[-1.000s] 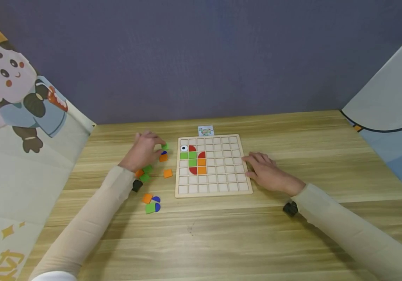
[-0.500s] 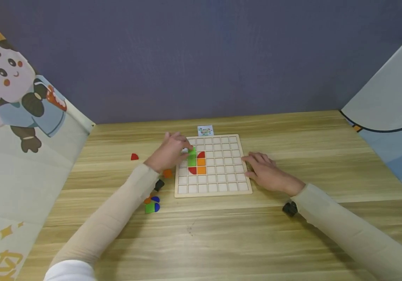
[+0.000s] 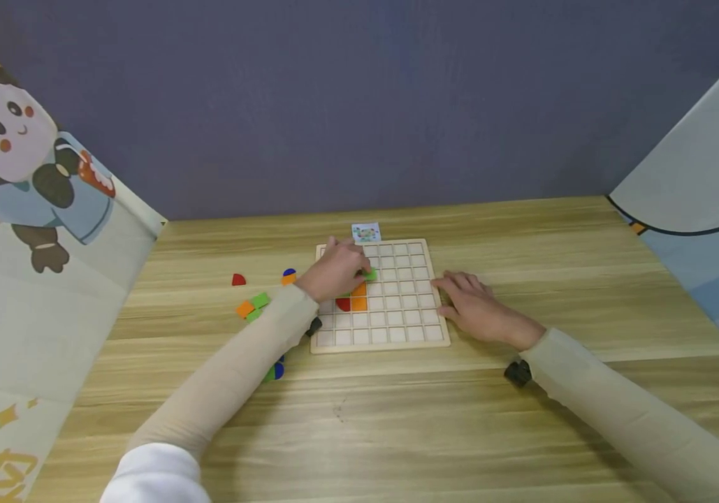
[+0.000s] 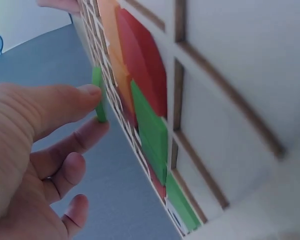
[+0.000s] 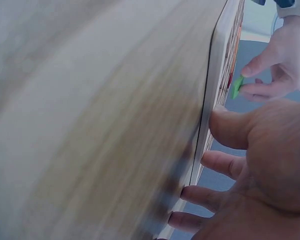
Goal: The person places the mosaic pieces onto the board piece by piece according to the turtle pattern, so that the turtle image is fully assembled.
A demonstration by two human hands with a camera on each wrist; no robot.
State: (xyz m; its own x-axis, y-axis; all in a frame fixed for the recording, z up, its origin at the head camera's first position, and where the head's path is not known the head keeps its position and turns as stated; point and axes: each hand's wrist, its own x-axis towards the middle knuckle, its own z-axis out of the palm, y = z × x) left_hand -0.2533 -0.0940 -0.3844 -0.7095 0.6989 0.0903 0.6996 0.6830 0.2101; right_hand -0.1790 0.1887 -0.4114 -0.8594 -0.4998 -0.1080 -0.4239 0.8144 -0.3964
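Between thumb and index finger, my left hand [image 3: 337,269] pinches a green square tile [image 4: 97,95] just over the gridded wooden board [image 3: 406,334]. The left wrist view shows that tile held on edge, away from the grid, with the other fingers loosely bent. Set in the board are a red quarter-round tile [image 4: 142,62], a green tile [image 4: 150,127] and orange tiles [image 3: 359,303]; the left hand partly covers them from above. My right hand [image 3: 475,309] rests at the board's right edge, its thumb and relaxed fingers touching the rim.
Left of the board lie loose tiles: a red quarter-round [image 3: 238,279], a blue half-round [image 3: 289,272], an orange square [image 3: 244,309] and a green one [image 3: 261,300]. Nearer the front, another blue half-round [image 3: 279,370] lies partly behind the left sleeve. A small picture card [image 3: 366,232] sits behind the board.
My left hand has picked up the green tile from the pile on the left and carried it right, over the board. The right hand has stayed at the board's edge.
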